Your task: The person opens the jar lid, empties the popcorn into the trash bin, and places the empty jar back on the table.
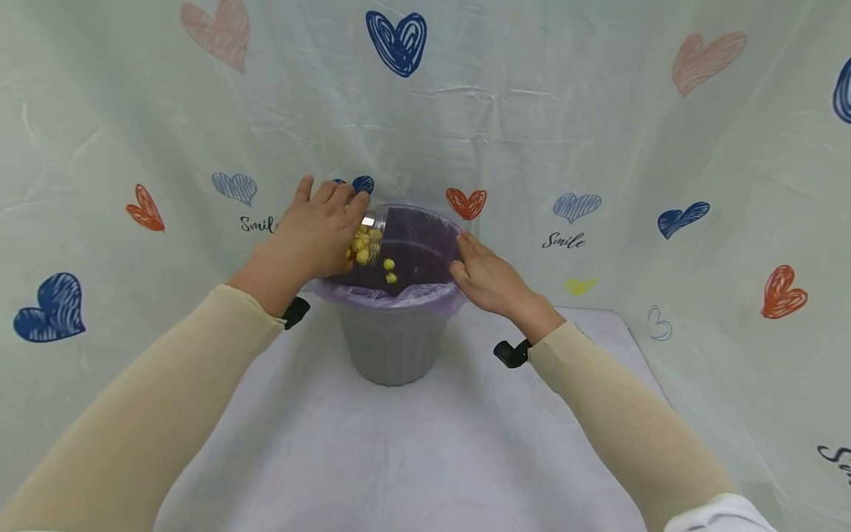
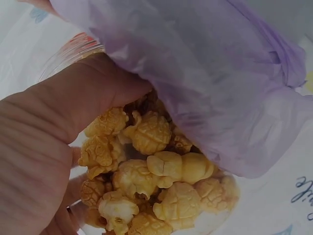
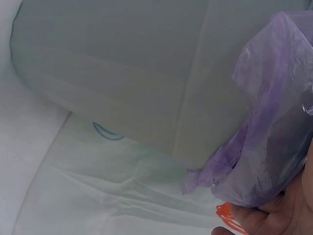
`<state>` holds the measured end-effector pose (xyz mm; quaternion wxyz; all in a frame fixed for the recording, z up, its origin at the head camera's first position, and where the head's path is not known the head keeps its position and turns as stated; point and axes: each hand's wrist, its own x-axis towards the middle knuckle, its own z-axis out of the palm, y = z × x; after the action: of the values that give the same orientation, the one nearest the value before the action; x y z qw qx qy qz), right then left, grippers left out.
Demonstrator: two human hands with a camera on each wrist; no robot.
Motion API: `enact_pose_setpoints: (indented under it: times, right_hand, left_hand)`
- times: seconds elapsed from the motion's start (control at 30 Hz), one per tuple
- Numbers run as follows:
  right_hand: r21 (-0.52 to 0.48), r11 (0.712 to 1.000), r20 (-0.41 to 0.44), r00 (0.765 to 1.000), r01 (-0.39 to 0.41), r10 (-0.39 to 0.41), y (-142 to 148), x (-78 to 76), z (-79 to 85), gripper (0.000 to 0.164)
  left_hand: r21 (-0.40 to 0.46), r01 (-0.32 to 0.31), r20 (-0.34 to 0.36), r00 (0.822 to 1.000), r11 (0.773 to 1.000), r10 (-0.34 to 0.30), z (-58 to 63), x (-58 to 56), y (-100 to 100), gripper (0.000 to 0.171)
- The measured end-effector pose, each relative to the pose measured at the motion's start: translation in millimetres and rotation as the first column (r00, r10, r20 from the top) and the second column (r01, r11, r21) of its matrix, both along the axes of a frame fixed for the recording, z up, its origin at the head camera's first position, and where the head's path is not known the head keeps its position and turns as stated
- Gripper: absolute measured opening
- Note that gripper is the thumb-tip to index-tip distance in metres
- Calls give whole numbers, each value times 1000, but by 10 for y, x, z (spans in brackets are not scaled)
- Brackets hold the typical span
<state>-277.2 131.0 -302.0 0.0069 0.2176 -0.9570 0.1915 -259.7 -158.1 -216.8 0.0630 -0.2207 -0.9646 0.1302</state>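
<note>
A grey trash can (image 1: pixel 394 347), lined with a thin purple bag (image 1: pixel 419 297), stands upright on the table. Over the left part of its mouth my left hand (image 1: pixel 309 233) grips a clear jar (image 1: pixel 377 222) of yellow popcorn (image 1: pixel 362 244), tipped toward the opening. Two loose popcorn pieces (image 1: pixel 390 271) show just outside the jar's mouth. In the left wrist view the thumb lies across the jar, and popcorn (image 2: pixel 151 181) shows through its wall. My right hand (image 1: pixel 492 277) holds the can's right rim over the bag; in the right wrist view its fingers (image 3: pixel 252 220) are partly cut off.
A white cloth (image 1: pixel 399 458) covers the table. Close behind the can hangs a pale curtain (image 1: pixel 518 133) printed with hearts and words. Black wrist straps with cameras (image 1: pixel 512 354) sit below both hands.
</note>
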Motion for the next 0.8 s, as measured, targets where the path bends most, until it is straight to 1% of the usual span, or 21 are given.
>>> enact_pose_setpoints:
  times: [0.1, 0.3, 0.5, 0.73, 0.8]
  right_hand:
    - [-2, 1000, -1, 1000, 0, 0, 1, -11, -6, 71]
    - [-15, 1000, -4, 1000, -4, 4, 10, -21, -14, 71]
    - [-22, 1000, -11, 1000, -11, 11, 16, -24, -25, 71]
    - [-33, 999, -15, 1000, -8, 7, 12, -21, -24, 71]
    - [-35, 999, -15, 1000, -7, 7, 12, -25, -25, 71]
  left_hand:
    - [-3, 0, -6, 1000, 1000, 0, -12, -8, 9, 107]
    - [-55, 7, -33, 999, 998, -9, -44, -23, 36, 110]
    - [-69, 11, -56, 998, 998, -15, -88, -34, 54, 112]
    - [-84, 17, -69, 997, 996, -23, -111, -28, 61, 108]
    - [-82, 19, -76, 997, 996, -25, -115, -24, 63, 104]
